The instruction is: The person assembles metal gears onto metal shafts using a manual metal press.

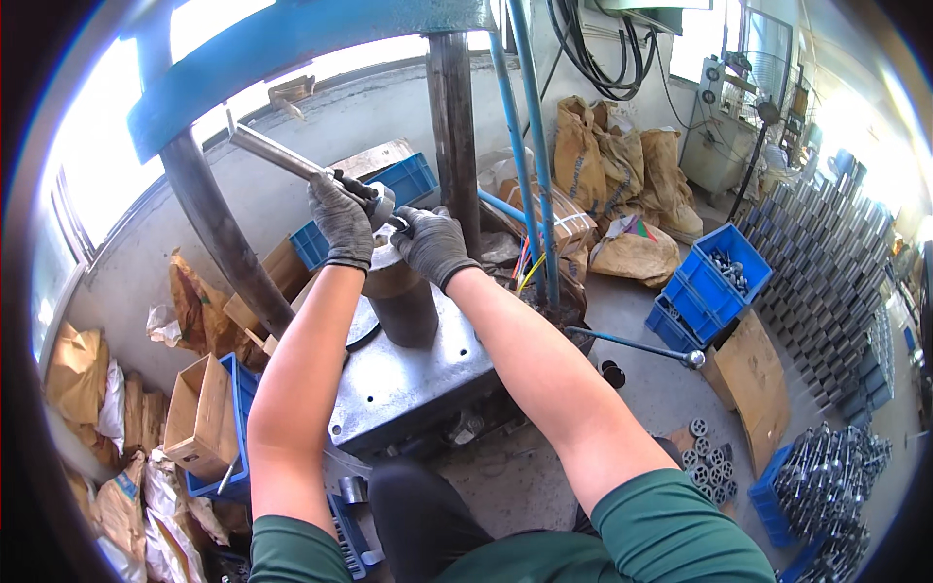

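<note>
My left hand [342, 222], in a grey work glove, is closed around a long metal rod [274, 154] that slants up to the left. At the rod's near end, beside the fingers, is a round metal collar [383, 202]. My right hand [434, 243], also gloved, has its fingers curled in close beside the collar; what they pinch is too small to make out. Both hands are above a thick steel cylinder [404, 306], which stands upright on the metal bed plate [437, 364] of a press.
Dark columns [453, 126] carry the blue crossbeam [311, 53]. A lever with a ball end [692, 359] juts out rightward. Blue crates [708, 282], stacked metal tubes [816, 272] and piled metal parts [826, 486] are on the right; cartons [199, 413] and sacks are left.
</note>
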